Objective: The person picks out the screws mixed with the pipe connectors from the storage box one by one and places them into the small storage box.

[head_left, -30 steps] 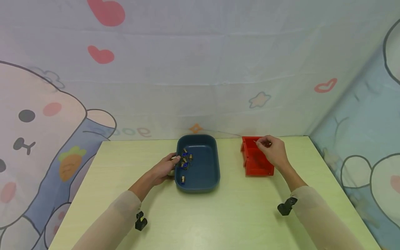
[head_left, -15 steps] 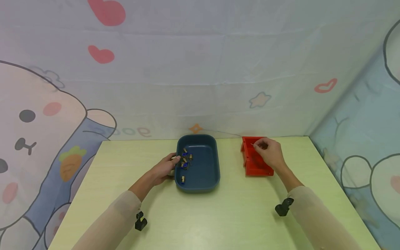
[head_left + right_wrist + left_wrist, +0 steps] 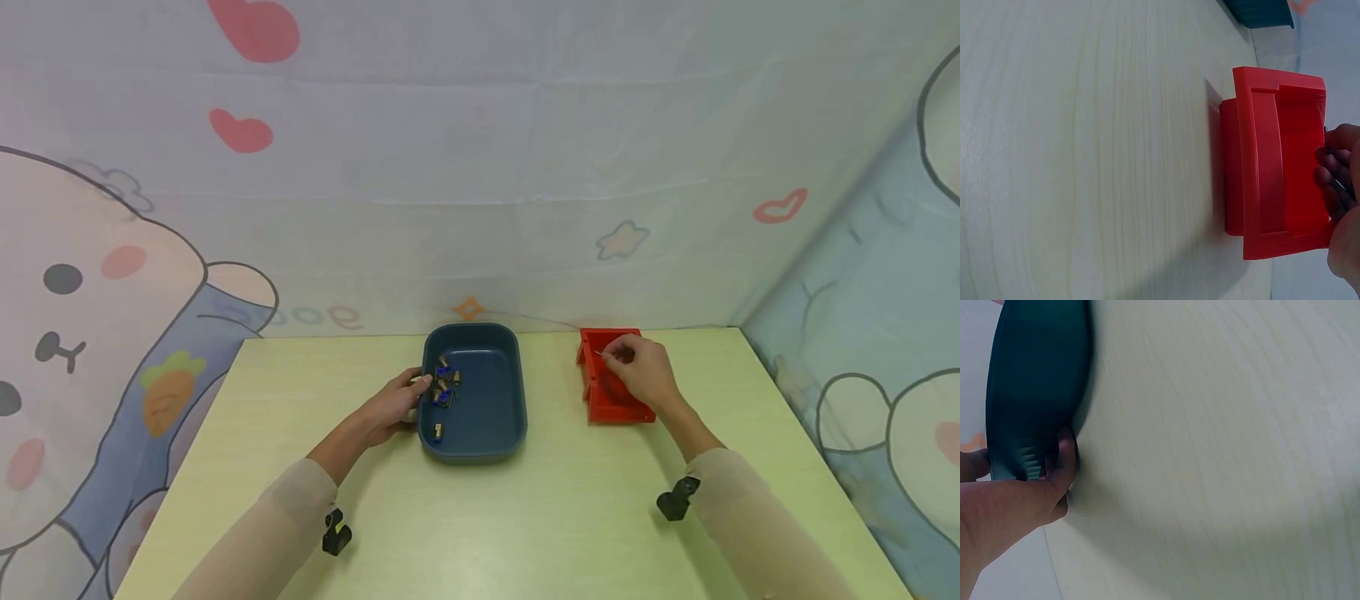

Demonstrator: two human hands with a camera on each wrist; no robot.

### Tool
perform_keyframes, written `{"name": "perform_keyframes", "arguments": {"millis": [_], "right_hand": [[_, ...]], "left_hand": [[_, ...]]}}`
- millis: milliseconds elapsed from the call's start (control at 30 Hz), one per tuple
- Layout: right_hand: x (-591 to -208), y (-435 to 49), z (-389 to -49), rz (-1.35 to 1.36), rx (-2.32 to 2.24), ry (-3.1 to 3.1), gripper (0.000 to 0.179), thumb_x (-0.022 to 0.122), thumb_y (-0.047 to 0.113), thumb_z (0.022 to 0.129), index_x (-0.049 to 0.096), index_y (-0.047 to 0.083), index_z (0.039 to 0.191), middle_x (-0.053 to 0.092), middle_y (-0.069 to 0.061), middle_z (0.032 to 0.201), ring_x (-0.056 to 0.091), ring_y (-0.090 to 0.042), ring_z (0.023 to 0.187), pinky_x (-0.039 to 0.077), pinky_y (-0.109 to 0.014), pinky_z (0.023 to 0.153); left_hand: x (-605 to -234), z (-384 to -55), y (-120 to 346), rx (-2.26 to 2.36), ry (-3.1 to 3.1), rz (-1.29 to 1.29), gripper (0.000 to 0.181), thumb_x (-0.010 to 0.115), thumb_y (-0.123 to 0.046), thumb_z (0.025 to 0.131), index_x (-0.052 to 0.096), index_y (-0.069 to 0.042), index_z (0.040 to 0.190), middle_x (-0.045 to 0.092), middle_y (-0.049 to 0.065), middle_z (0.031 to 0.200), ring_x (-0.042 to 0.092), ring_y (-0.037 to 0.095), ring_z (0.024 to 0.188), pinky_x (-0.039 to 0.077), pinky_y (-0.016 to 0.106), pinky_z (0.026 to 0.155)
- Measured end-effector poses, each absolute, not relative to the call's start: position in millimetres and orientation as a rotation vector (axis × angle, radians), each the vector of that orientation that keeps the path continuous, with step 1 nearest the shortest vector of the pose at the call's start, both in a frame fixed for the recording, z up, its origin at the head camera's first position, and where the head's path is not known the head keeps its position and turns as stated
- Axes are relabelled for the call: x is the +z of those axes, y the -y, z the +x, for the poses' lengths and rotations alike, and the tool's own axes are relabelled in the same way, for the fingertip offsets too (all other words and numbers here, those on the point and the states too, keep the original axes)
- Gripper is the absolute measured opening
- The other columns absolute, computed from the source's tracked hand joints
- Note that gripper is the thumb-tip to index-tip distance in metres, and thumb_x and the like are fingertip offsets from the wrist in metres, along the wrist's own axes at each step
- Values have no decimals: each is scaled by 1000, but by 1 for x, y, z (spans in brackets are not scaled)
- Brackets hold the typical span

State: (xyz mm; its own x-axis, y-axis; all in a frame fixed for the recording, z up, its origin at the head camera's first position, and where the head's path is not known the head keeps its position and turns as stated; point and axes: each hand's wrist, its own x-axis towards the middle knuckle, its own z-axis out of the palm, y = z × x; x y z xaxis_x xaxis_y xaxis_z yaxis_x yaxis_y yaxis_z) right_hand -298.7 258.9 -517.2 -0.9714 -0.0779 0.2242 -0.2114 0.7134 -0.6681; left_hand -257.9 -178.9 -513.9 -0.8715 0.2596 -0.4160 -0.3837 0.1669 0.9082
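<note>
A dark blue tray (image 3: pixel 489 417) stands near the table's middle. My left hand (image 3: pixel 388 407) grips its left wall, thumb over the rim and fingers outside, as the left wrist view also shows. Several small brass-and-blue fittings (image 3: pixel 443 398) lie along the tray's left side. To the right stands a red bin (image 3: pixel 621 412). Above its opening, my right hand (image 3: pixel 643 371) pinches a thin, light-coloured piece (image 3: pixel 597 353) between thumb and forefinger; it is too small to identify. In the right wrist view the other fingers curl over the bin, and its floor is partly hidden.
The pale wooden table (image 3: pixel 480 533) ends at a printed cloth backdrop (image 3: pixel 420 208) just behind the tray and bin. A second cloth (image 3: pixel 862 275) runs along the right side. Bare tabletop separates the tray from the bin.
My right hand has moved a little left and toward me over the red bin, with the thin piece still pinched. The left hand and the tray stay in place.
</note>
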Motion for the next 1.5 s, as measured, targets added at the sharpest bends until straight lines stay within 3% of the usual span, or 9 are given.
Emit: {"name": "perform_keyframes", "arguments": {"millis": [600, 1500], "right_hand": [[-517, -256, -298, 327, 1032, 2750, 8, 74, 12, 99, 75, 4, 100, 73, -10, 93, 65, -27, 86, 53, -41, 80], [-516, -257, -299, 304, 1027, 2780, 12, 74, 13, 100, 75, 3, 107, 73, -13, 100, 64, -30, 93, 53, -45, 86]], "left_hand": [[-516, -257, 181, 1757, -1971, -108, 59, 45, -35, 116, 27, -11, 166, 37, 24, 161, 37, 46, 151, 49, 62, 105], [-516, -257, 181, 1758, -1972, -111, 58, 43, -35, 116, 26, -12, 167, 37, 24, 161, 38, 45, 151, 50, 59, 105]]}}
